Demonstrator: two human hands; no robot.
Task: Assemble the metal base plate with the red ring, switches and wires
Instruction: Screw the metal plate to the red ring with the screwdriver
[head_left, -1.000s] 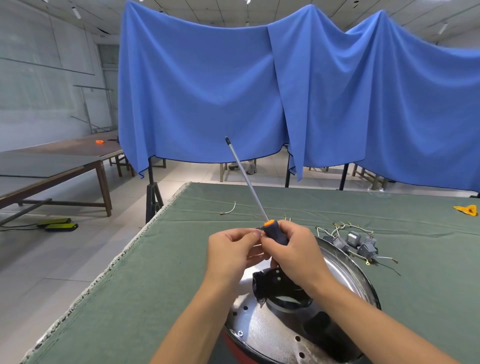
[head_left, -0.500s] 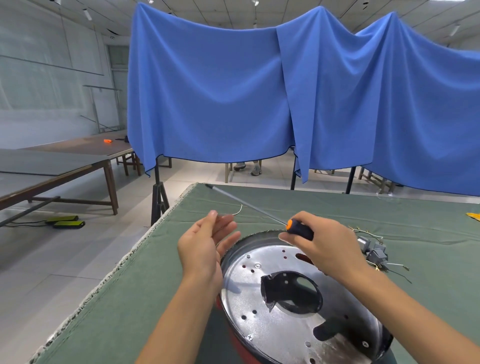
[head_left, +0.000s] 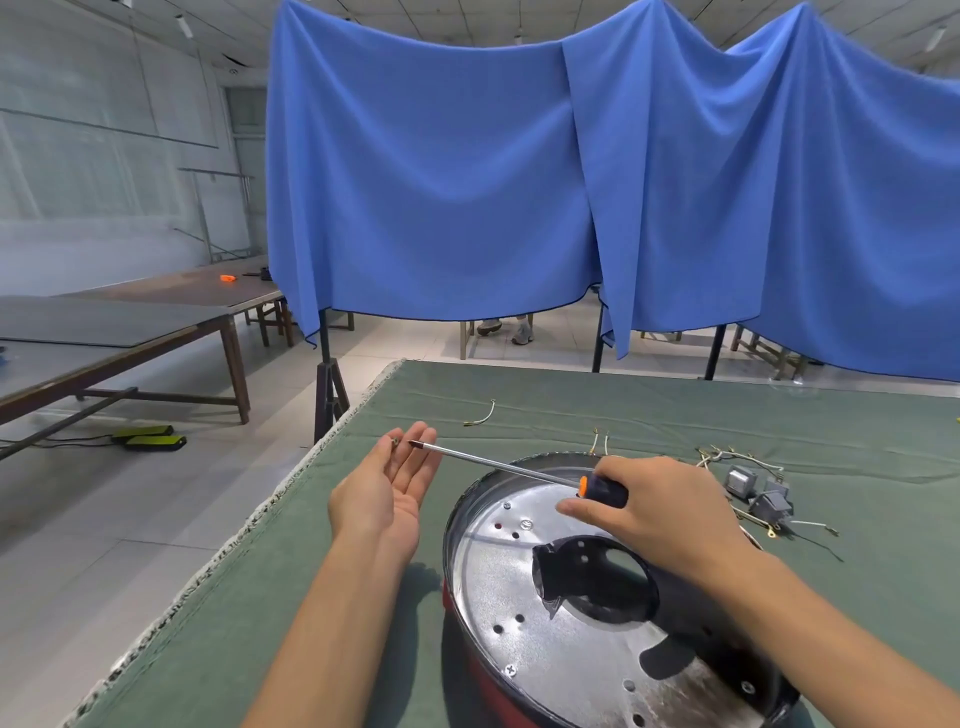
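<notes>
Since half a second ago my left hand (head_left: 387, 499) has turned palm-up and flattened out, and the screwdriver (head_left: 524, 470) has swung lower, its shaft now nearly level instead of angled up.

Left to right. Left hand: grip apart, fingers straight, holding nothing I can confirm. A small dark speck (head_left: 396, 441) sits at the fingertips; probably a screw, too small to tell. The screwdriver tip (head_left: 413, 444) is just beside those fingertips, at most barely touching. The long axis runs from that tip rightward and slightly down to the black-and-orange handle. My right hand (head_left: 660, 514) has its grip clamped on the handle, fingers curled round it.

Metal base plate (head_left: 561, 639) lies flat on the green counter (head_left: 322, 597), below and right of the tip, under my right forearm. Red ring (head_left: 478, 686) shows along its lower left rim. Switches (head_left: 761, 496) and loose wires (head_left: 480, 415) lie on the counter beyond and to the right, apart from the plate.

Key relation: the tip points away from the plate toward my left hand, so the coming move is likely seating the speck on the tip, then swinging the shaft back right and down to an open hole (head_left: 498, 629). Left hand is nearer the tip; right hand is nearer the plate.
</notes>
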